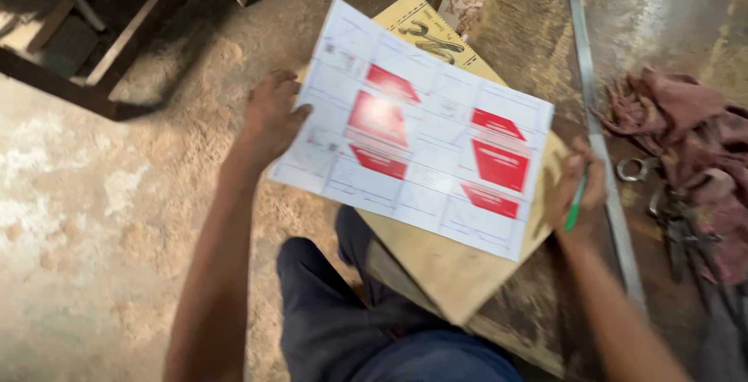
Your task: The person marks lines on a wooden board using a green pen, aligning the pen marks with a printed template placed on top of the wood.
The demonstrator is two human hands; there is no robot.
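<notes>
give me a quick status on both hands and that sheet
Left hand grips the printed sheet's left edge. Right hand holds a green pen at its right edge. Sheet lies over a wooden board. Nothing blocking.

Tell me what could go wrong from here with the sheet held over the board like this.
1. The printed sheet is pinched only at its left edge by the left hand, so it may sag or shift on the plywood board.
2. The right hand holds a green pen at the sheet's right edge; a stray mark seems possible.
3. The board overhangs the person's knee and could tip.
</notes>
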